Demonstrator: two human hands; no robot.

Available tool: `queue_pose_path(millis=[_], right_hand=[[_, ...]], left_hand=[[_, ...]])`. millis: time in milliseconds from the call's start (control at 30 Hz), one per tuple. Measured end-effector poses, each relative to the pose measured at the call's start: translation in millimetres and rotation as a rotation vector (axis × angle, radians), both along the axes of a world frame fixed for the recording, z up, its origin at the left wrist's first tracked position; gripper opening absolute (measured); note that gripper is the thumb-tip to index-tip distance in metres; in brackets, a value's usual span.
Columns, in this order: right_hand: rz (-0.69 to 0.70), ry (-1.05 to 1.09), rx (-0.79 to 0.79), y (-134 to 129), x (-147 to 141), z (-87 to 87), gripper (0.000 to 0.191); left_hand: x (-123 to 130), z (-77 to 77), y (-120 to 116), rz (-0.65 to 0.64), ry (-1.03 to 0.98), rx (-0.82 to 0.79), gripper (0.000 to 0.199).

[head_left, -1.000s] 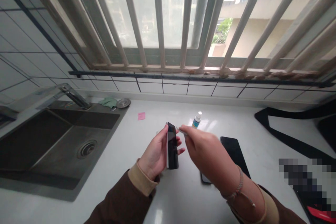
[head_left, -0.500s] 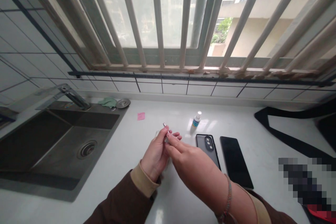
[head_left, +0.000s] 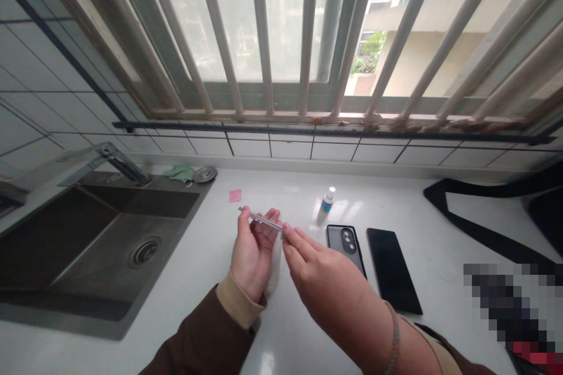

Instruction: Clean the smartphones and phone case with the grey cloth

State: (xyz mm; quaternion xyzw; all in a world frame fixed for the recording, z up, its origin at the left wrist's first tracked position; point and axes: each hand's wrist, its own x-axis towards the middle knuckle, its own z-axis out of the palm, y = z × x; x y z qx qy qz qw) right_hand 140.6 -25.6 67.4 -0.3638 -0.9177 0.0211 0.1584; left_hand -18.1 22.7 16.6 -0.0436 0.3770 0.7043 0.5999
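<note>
Hands [head_left: 253, 246] [head_left: 319, 272] pinch a thin strip [head_left: 263, 221]; phone case [head_left: 346, 247], phone [head_left: 393, 269], bottle [head_left: 326, 203] nearby.

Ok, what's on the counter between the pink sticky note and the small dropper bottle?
Nothing: in the head view the white counter is bare between the pink sticky note and the small dropper bottle. The hands work nearer the camera.

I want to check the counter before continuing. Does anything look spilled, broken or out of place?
No spill or damage shows. The small dropper bottle stands upright. The phone case and the dark phone lie flat, side by side. A pink note lies alone on the counter.
</note>
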Motion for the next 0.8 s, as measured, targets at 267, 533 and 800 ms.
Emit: queue_pose_path(millis=[267, 533, 800], right_hand=[[-0.067, -0.069, 0.020, 15, -1, -17.0, 0.046], [-0.096, 0.332, 0.259, 11, 3, -2.0, 0.049], [0.034, 0.191, 0.235, 14, -11, -21.6, 0.059]], left_hand=[[-11, 6.8, -2, -0.057, -0.131, 0.037, 0.054], [-9, -4.0, -1, -0.115, -0.151, 0.103, 0.056], [-15, 3.3, -4, -0.128, -0.216, 0.117, 0.071]])
